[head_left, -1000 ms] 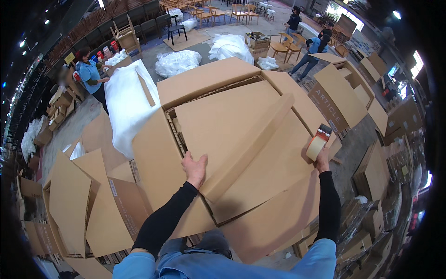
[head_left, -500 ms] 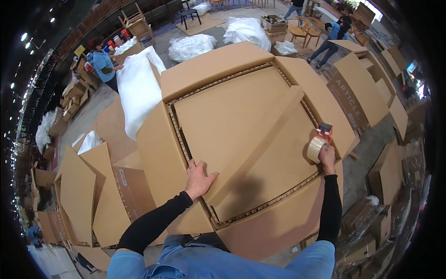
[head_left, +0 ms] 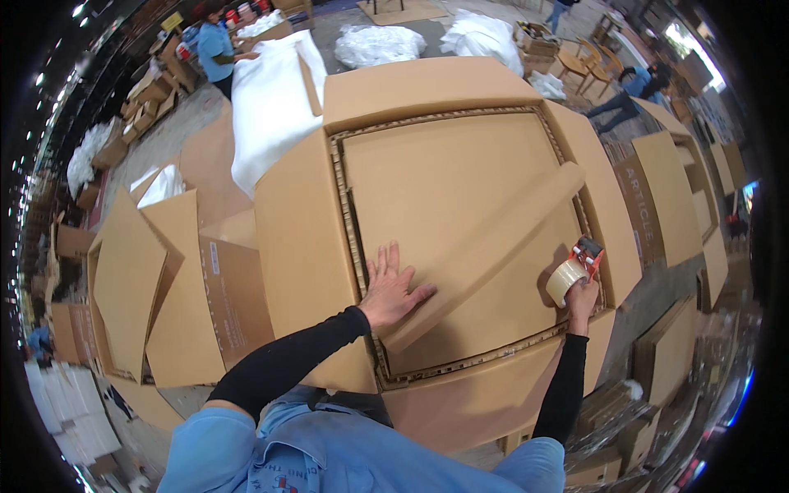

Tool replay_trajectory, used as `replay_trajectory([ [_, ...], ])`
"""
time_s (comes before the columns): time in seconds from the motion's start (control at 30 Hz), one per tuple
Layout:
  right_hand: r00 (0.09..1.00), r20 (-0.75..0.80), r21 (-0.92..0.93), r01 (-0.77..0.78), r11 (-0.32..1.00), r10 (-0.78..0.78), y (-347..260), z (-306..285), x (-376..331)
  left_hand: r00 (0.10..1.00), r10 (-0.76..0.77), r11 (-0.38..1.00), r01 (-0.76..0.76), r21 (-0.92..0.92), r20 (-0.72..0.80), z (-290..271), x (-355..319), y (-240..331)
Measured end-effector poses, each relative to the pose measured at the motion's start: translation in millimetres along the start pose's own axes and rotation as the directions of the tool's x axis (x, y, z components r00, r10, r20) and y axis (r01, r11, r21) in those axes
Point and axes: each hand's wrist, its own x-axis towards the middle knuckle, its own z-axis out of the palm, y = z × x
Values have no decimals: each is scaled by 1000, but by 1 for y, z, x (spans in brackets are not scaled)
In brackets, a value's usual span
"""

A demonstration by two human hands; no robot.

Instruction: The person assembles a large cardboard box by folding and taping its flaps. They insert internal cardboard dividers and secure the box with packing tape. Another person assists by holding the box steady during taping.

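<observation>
In front of me stands a large open carton (head_left: 302,218) with its flaps folded outward. A flat cardboard sheet (head_left: 444,189) fills its opening, edged by honeycomb cardboard strips. A long cardboard strip (head_left: 493,246) lies diagonally across that sheet. My left hand (head_left: 390,292) rests on the sheet with spread fingers, its thumb at the near end of the strip. Toward the sheet's right side, my right hand (head_left: 581,300) grips a red and black tape dispenser (head_left: 569,278) loaded with a wide roll of clear tape.
Another open carton (head_left: 181,287) stands to the left, and one more (head_left: 670,197) to the right. Beyond the carton lie a white wrapped bundle (head_left: 267,115) and plastic bags (head_left: 380,47). One co-worker (head_left: 215,48) stands far left, another (head_left: 629,94) far right. Flattened cardboard (head_left: 666,349) is stacked at lower right.
My left hand has moved from the carton's left edge farther in onto the sheet. The right hand keeps hold of the tape dispenser near the right side. The whole view has shifted.
</observation>
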Motion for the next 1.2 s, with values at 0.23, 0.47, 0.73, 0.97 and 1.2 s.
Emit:
replay_trajectory([
  [0.23, 999, 51, -249, 8, 968, 5, -46, -5, -10, 970, 122, 958, -170, -230, -211, -3, -19, -16],
  [0.47, 933, 349, -37, 111, 993, -91, -84, -17, -38, 864, 211, 883, -369, -290, -457, -68, -174, -81],
  [0.73, 947, 28, 345, 291, 892, -320, -295, -13, -191, 164, -522, 853, 69, -518, -837, -157, -410, -301],
  [0.97, 542, 486, 583, 384, 716, -686, -546, 197, -381, -260, -606, 469, 646, -602, -752, -155, -590, -518],
  [1.2, 367, 784, 535, 9, 845, -501, -703, 442, -474, -250, -788, 554, 111, -825, -562, -132, -603, -555],
])
